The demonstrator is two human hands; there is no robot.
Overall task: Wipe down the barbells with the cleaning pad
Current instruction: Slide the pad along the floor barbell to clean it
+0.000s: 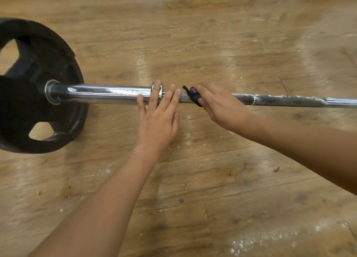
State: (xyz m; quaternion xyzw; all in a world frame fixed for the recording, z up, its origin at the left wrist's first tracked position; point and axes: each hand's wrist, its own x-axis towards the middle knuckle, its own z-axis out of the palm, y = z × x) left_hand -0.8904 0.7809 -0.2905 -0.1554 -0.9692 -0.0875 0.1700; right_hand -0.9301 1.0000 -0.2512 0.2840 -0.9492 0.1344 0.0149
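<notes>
Fingers [204, 88] of right hand [218, 102] curled, pinching cleaning pad [193, 92] against barbell [243, 99], long axis left-right mid-frame; chalky shaft [289, 101] extends rightward. Left hand [157, 119] flat, fingers straight, touching sleeve [108, 92].

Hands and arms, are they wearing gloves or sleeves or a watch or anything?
No. The left hand and right hand wear no gloves and no rings that show. The left forearm and right forearm are uncovered as far as the picture reaches: no sleeves, watch or bands.
</notes>
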